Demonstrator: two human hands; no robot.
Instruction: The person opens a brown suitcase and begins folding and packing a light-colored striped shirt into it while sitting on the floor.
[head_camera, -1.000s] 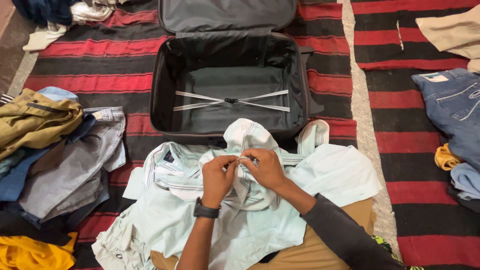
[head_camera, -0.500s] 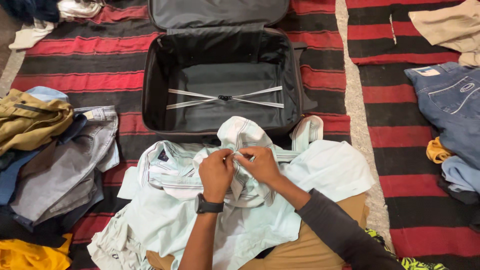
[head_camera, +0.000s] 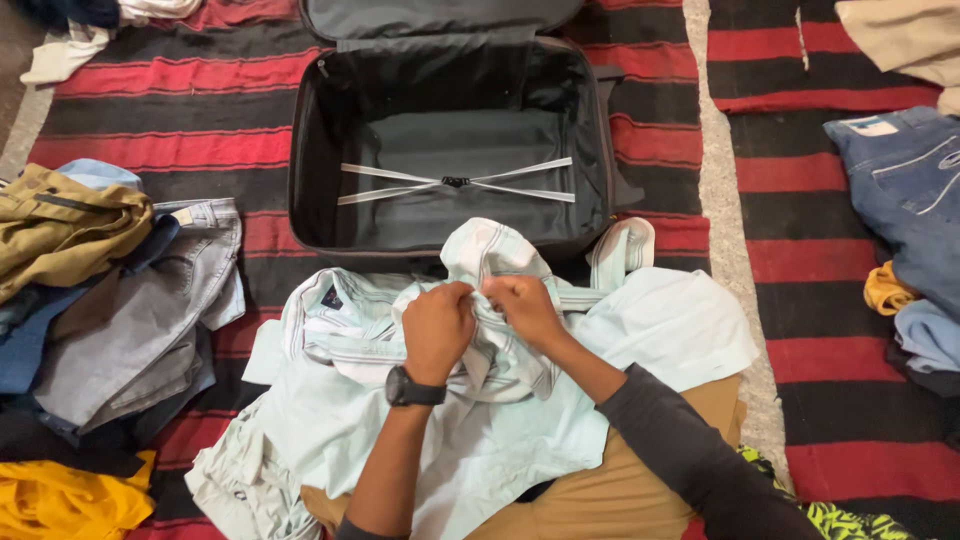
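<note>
- Shirt (head_camera: 520, 400), pale mint with thin stripes, lies bunched across your lap and spills onto the striped rug (head_camera: 200, 110), just in front of the open suitcase (head_camera: 450, 140).
- Your left hand (head_camera: 437, 328) is closed in a pinch on a fold of the shirt near its middle; a dark watch (head_camera: 412, 389) sits on that wrist.
- Your right hand (head_camera: 523, 306) is likewise pinched shut on the same raised fold, its fingertips meeting those of the left hand, so both hands touch at the cloth.
- A dark long sleeve (head_camera: 690, 460) covers your right forearm, while your left forearm is bare.
- The shirt's collar, with a small dark label, lies to the left of your hands, and a striped cuff sticks up to the right, close to the suitcase's near edge.
- The suitcase is black, its lid folded back away from you, with two pale straps (head_camera: 455, 183) crossed and buckled over the bottom of the main compartment.
- To your left lies a heap of clothes: an olive garment (head_camera: 70, 225) on top, grey jeans (head_camera: 150, 310) beside it, and a yellow piece (head_camera: 70, 500) nearest you.
- To your right, well apart from the shirt, blue jeans (head_camera: 905, 200) lie on the rug, with a tan cloth (head_camera: 910, 40) beyond them.
</note>
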